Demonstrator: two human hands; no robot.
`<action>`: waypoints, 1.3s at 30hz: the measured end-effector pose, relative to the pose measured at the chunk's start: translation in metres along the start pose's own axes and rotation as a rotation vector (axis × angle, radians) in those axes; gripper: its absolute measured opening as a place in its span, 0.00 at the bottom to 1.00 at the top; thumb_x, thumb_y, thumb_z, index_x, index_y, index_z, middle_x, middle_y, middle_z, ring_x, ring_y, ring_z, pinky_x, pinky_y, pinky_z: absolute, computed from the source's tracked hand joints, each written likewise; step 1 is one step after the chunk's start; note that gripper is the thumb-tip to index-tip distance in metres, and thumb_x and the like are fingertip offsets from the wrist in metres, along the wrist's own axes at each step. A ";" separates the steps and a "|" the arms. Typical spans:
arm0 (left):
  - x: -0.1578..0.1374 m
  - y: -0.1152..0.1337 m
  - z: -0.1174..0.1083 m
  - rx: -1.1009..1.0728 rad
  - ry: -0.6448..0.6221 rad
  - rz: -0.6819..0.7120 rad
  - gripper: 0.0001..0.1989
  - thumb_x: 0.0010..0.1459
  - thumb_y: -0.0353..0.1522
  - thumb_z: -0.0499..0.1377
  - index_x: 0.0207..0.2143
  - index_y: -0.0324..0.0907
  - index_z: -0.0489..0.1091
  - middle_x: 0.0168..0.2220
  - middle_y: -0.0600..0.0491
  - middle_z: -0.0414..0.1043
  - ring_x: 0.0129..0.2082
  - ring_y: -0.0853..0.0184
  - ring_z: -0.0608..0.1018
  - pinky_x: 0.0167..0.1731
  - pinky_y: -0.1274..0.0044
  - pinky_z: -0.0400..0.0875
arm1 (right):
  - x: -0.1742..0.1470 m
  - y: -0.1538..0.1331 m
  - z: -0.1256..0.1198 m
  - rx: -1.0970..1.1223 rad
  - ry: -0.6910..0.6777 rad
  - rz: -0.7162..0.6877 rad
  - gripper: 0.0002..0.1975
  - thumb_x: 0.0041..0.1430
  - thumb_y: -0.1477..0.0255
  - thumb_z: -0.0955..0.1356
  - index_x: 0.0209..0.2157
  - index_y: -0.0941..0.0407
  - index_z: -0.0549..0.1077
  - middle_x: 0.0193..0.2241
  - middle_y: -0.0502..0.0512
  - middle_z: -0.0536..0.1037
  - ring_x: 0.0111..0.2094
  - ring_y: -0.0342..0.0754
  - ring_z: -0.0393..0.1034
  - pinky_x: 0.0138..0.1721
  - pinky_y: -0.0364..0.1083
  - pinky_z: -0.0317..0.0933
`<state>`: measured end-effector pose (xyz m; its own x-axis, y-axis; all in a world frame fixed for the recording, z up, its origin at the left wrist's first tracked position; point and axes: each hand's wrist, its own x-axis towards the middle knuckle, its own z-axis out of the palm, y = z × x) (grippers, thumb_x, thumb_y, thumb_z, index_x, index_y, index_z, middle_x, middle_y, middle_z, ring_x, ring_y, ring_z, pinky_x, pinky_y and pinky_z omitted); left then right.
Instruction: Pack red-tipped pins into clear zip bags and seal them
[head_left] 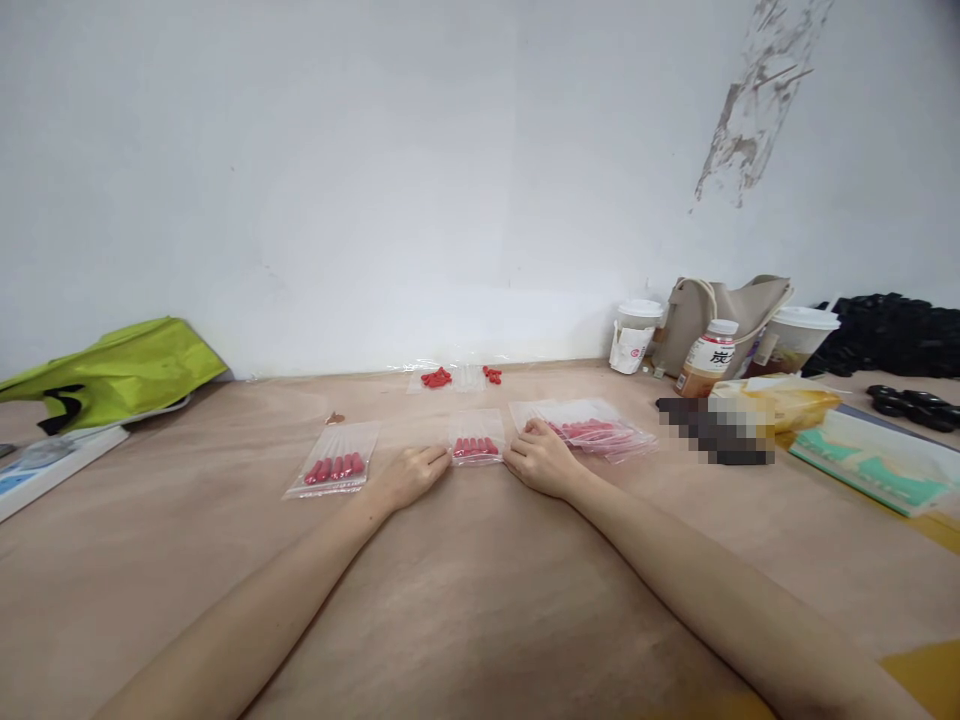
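Note:
A small clear zip bag (478, 425) lies flat on the table in front of me, with a row of several short red cylinders (475, 447) inside. My left hand (414, 475) is closed at its lower left corner, and my right hand (541, 460) is closed at its lower right corner. The fingertips are partly hidden. Left of my left hand lies another zip bag (352, 437) with a similar red row. Beyond my right hand is a pile of overlapping filled bags (600, 430), which that hand partly covers.
Loose red pieces (436, 378) lie on clear plastic near the wall, with a smaller group (492, 375) beside them. A yellow-green bag (127, 365) is at far left. On the right stand a paper cup (634, 338), a bottle (706, 360), a beige handbag (682, 320) and a lidded drink (791, 340).

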<state>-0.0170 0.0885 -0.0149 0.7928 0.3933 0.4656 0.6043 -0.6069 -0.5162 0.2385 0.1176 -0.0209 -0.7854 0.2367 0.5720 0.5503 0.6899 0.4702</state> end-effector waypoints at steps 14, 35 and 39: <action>0.006 0.004 -0.002 0.029 0.059 -0.001 0.10 0.60 0.27 0.47 0.32 0.38 0.68 0.30 0.50 0.72 0.24 0.71 0.73 0.24 0.80 0.67 | 0.010 -0.006 -0.006 -0.051 0.104 0.002 0.10 0.56 0.77 0.60 0.23 0.58 0.68 0.20 0.50 0.69 0.26 0.41 0.57 0.36 0.47 0.45; 0.009 0.007 -0.013 0.040 0.121 -0.042 0.15 0.60 0.27 0.45 0.24 0.38 0.65 0.21 0.54 0.67 0.19 0.72 0.69 0.20 0.80 0.60 | 0.054 -0.033 0.006 -0.069 0.167 -0.106 0.12 0.59 0.78 0.56 0.26 0.59 0.67 0.24 0.52 0.68 0.29 0.44 0.57 0.35 0.48 0.47; 0.008 0.008 -0.015 0.023 0.136 -0.069 0.12 0.60 0.27 0.46 0.27 0.38 0.66 0.23 0.54 0.69 0.20 0.72 0.70 0.20 0.81 0.60 | 0.048 -0.028 0.003 -0.114 0.159 -0.107 0.12 0.60 0.78 0.56 0.27 0.59 0.66 0.24 0.52 0.67 0.29 0.44 0.56 0.35 0.48 0.47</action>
<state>-0.0070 0.0764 -0.0041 0.7320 0.3354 0.5930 0.6600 -0.5650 -0.4951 0.1842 0.1117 -0.0087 -0.7916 0.0496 0.6091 0.5018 0.6217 0.6015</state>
